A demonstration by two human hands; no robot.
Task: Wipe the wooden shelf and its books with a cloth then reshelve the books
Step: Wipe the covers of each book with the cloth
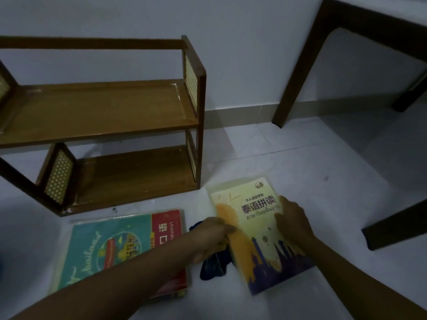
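A two-tier wooden shelf (108, 112) stands on the floor at the left, with no books on either tier. A yellow book (254, 229) lies on the floor at centre right. My left hand (212, 232) grips its left edge and my right hand (293, 218) grips its right edge. A dark blue cloth (213, 265) lies on the floor under my left hand, partly beneath the book. A teal and red book (111, 248) lies flat to the left, in front of the shelf.
A dark wooden table leg (298, 72) stands at the back right against the white wall. Another dark leg (397, 227) crosses the floor at the far right. The floor is pale tile.
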